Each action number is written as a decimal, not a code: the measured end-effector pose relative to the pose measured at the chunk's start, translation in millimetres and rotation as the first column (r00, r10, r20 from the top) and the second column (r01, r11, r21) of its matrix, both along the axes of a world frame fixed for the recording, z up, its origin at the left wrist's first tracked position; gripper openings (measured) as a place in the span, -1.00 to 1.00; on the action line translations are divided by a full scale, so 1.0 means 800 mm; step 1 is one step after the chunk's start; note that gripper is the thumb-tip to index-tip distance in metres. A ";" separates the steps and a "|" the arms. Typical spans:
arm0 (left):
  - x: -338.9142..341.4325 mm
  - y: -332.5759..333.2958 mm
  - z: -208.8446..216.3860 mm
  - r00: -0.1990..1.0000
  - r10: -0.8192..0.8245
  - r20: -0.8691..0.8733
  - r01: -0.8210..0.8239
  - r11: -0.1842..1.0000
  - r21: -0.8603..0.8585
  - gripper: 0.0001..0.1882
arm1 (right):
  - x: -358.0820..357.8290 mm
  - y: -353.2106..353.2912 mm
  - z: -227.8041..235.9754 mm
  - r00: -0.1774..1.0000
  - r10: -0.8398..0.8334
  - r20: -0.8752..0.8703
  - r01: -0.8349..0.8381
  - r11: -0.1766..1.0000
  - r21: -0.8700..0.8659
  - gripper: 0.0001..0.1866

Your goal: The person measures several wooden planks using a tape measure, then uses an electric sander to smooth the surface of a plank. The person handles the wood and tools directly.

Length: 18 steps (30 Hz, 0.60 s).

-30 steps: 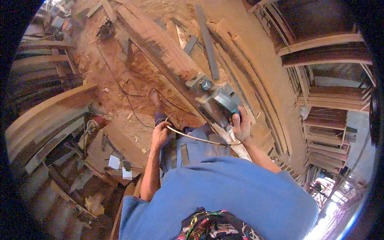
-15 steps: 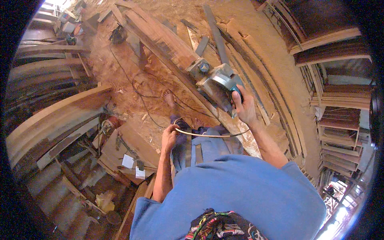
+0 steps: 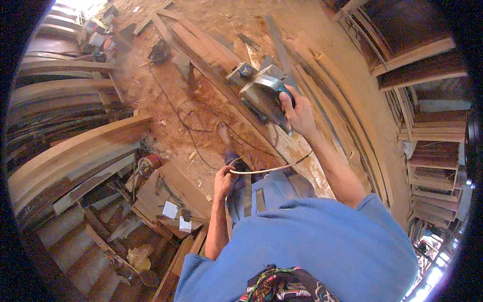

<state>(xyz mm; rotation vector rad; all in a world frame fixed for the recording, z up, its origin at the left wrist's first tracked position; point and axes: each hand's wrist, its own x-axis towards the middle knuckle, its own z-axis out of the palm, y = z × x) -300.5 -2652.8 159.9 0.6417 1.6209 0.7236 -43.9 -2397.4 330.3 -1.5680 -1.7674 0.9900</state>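
Observation:
My right hand (image 3: 301, 111) is wrapped round the rear handle of an electric planer (image 3: 262, 90), which has a round knob at its front. The planer rests on a long, thick wooden board (image 3: 209, 53) that runs from far left toward my legs. Behind the planer the board's face is pale; ahead of it, reddish brown. My left hand (image 3: 223, 180), in front of my left thigh, is closed on the pale power cord (image 3: 271, 170). The cord curves across to near my right wrist.
A dark cable (image 3: 188, 128) loops over the dusty floor near my bare foot (image 3: 223, 130). Long curved planks (image 3: 352, 131) lie right of the board. Stacked timber (image 3: 80, 146) stands at the left, and shelves of boards (image 3: 435, 132) at the right.
My right hand has pushed the planer farther along the board, away from me and to the left. My left hand still holds the cord. The whole view has shifted slightly.

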 end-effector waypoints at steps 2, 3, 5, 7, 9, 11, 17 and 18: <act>0.002 0.002 0.000 0.999 0.031 -0.008 -0.031 0.999 -0.007 -0.62 | -0.015 0.019 -0.003 1.000 0.007 0.021 -0.009 0.994 0.108 -0.51; 0.000 0.004 -0.001 0.999 0.044 0.022 -0.044 0.999 0.001 -0.61 | -0.023 0.030 -0.005 1.000 0.017 0.017 -0.019 0.985 0.170 -0.53; -0.001 0.010 -0.004 0.999 0.040 -0.013 -0.040 0.999 0.030 -0.61 | -0.041 0.060 -0.009 1.000 0.007 0.027 -0.011 0.989 0.151 -0.48; -0.003 0.014 -0.004 0.998 0.060 -0.008 -0.060 0.998 0.017 -0.60 | -0.055 0.082 -0.008 0.999 0.002 0.050 -0.009 0.989 0.147 -0.45; -0.010 0.020 -0.004 0.994 0.102 0.033 -0.102 0.995 0.009 -0.60 | -0.080 0.105 -0.009 0.996 -0.001 0.090 -0.013 0.987 0.158 -0.43; -0.016 0.023 -0.002 0.988 0.135 0.072 -0.131 0.990 -0.056 -0.60 | -0.102 0.120 -0.008 0.996 -0.019 0.090 0.000 0.979 0.205 -0.50; -0.029 0.031 -0.006 0.993 0.120 -0.009 -0.119 0.991 0.053 -0.60 | -0.168 0.178 -0.008 0.992 -0.063 0.105 0.034 0.964 0.265 -0.50; -0.031 0.034 -0.010 0.993 0.117 -0.004 -0.117 0.991 0.059 -0.59 | -0.178 0.190 -0.009 0.993 -0.067 0.093 0.038 0.959 0.282 -0.50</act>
